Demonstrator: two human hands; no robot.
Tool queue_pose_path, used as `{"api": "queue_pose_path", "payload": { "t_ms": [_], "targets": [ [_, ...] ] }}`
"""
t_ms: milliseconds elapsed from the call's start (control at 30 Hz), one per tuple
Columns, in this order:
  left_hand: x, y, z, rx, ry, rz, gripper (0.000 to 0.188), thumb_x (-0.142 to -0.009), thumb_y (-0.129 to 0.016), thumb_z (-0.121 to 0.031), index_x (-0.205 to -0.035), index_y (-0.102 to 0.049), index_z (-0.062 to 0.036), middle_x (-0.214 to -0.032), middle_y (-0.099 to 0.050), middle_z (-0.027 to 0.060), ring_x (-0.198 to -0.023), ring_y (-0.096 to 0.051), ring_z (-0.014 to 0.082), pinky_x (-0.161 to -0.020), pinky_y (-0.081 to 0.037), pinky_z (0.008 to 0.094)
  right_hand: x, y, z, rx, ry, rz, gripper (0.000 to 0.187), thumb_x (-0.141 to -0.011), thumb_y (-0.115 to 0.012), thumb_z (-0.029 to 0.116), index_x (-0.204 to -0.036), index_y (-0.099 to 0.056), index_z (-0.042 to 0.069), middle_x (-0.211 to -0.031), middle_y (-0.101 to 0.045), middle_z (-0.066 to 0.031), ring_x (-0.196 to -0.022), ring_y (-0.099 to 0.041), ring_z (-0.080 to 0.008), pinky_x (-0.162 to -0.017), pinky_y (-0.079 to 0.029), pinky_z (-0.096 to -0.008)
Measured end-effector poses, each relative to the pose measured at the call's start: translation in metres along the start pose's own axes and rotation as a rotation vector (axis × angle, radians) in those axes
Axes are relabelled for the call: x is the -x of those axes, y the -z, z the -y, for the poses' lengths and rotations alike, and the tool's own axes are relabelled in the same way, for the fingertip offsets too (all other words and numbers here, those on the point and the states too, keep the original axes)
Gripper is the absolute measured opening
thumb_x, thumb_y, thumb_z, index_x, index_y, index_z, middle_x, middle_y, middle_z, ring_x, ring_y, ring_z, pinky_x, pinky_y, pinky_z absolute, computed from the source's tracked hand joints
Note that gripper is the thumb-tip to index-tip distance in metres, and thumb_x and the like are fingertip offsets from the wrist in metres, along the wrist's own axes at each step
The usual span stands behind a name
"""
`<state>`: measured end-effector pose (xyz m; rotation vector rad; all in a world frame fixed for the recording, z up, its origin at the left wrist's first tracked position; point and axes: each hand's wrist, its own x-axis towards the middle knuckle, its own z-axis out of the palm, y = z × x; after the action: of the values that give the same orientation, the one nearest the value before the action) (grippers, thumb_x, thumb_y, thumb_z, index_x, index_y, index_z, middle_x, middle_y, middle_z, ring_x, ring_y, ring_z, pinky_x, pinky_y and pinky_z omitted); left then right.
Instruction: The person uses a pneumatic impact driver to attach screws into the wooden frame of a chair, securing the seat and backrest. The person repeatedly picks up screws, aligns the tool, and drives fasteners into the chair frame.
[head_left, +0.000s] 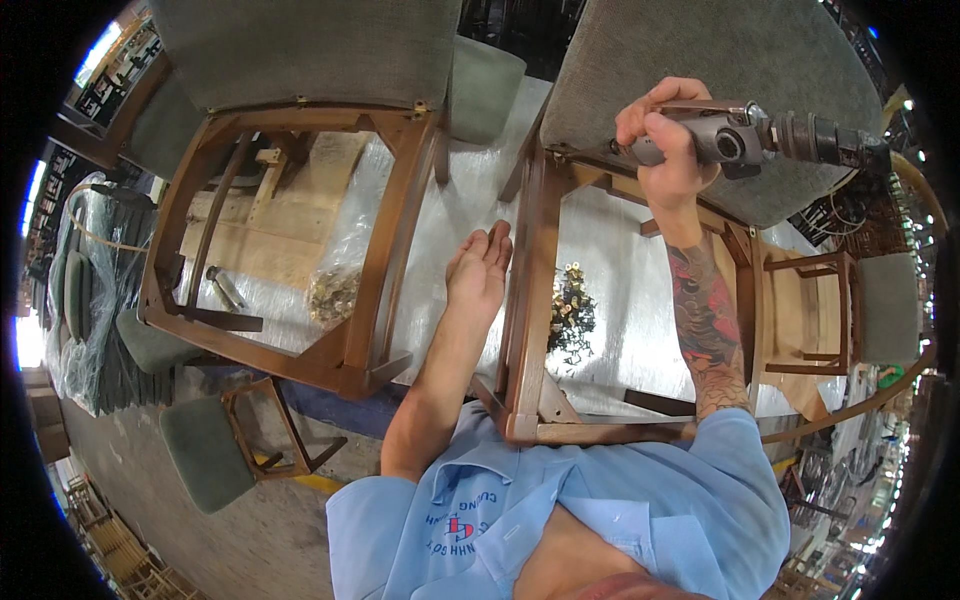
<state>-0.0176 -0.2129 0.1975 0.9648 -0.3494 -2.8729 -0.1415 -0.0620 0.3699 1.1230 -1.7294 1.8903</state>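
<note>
My right hand (668, 150) is wrapped round a grey air screwdriver (738, 142) with a hose fitting on its right end. The tool's tip points left, by the far left corner of a brown wooden chair frame (528, 300), close to the lower edge of a grey upholstered panel (720, 60). Whether the tip touches a screw, I cannot tell. My left hand (480, 268) is open and holds nothing, its fingers stretched out just left of the frame's left rail. Inside the frame, a pile of small black and brass-coloured hardware (572, 312) lies on the film-covered table (630, 330).
To the left stands a second chair frame (385, 250) with its own panel (310, 50); a metal tool (226, 288) and bagged brass-coloured hardware (335, 295) lie inside it. Wrapped cushions (95, 300) are stacked at far left. A hose (915, 375) curves down the right side.
</note>
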Motion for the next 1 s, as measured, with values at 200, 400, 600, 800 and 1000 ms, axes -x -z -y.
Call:
{"api": "queue_pose_path", "payload": {
  "t_ms": [200, 400, 600, 800, 1000],
  "targets": [
    [-0.010, 0.003, 0.011, -0.162, 0.031, -0.094, 0.022, -0.093, -0.064, -0.033, -0.090, -0.057, -0.0133, -0.079, -0.055, -0.0042, -0.059, -0.046, 0.0047, -0.053, -0.040, 0.0211, 0.003, -0.009, -0.006, -0.019, -0.040, -0.021, 0.008, -0.085, -0.057, 0.007, -0.091, -0.054, 0.003, -0.079, -0.057, -0.0050, -0.067, -0.060, -0.0156, -0.063, -0.049, -0.0286],
    [-0.031, 0.026, 0.026, -0.204, -0.012, -0.165, 0.029, -0.093, -0.066, -0.034, -0.096, -0.059, -0.0059, -0.082, -0.062, 0.0011, -0.063, -0.052, 0.0093, -0.053, -0.044, 0.0236, -0.005, -0.018, -0.010, -0.125, -0.172, -0.056, 0.014, -0.081, -0.059, 0.007, -0.092, -0.051, 0.004, -0.077, -0.057, -0.0069, -0.064, -0.058, -0.0159, -0.062, -0.047, -0.0307],
    [-0.021, 0.018, 0.018, -0.125, 0.008, -0.221, 0.026, -0.100, -0.052, -0.024, -0.115, -0.057, -0.0030, -0.085, -0.059, 0.0010, -0.070, -0.052, 0.0110, -0.063, -0.044, 0.0263, -0.018, -0.019, -0.010, -0.061, -0.188, -0.157, 0.019, -0.078, -0.055, 0.004, -0.096, -0.051, 0.003, -0.072, -0.056, -0.0121, -0.059, -0.056, -0.0200, -0.056, -0.048, -0.0347],
    [-0.020, 0.014, 0.007, -0.193, -0.168, 0.048, 0.027, -0.097, -0.058, -0.020, -0.114, -0.060, 0.0010, -0.091, -0.063, 0.0058, -0.069, -0.055, 0.0107, -0.064, -0.047, 0.0256, -0.026, -0.022, -0.011, -0.056, -0.176, -0.138, 0.018, -0.080, -0.058, 0.004, -0.097, -0.052, 0.003, -0.073, -0.056, -0.0110, -0.058, -0.056, -0.0194, -0.057, -0.048, -0.0340],
    [0.021, -0.016, -0.033, -0.307, -0.135, 0.445, 0.029, -0.095, -0.063, -0.022, -0.113, -0.060, 0.0004, -0.093, -0.063, 0.0071, -0.072, -0.055, 0.0080, -0.067, -0.046, 0.0224, -0.020, -0.032, 0.039, -0.211, -0.110, 0.034, 0.026, -0.080, -0.057, 0.015, -0.102, -0.049, 0.005, -0.075, -0.055, -0.0102, -0.060, -0.053, -0.0190, -0.057, -0.044, -0.0331]
  ]
}}
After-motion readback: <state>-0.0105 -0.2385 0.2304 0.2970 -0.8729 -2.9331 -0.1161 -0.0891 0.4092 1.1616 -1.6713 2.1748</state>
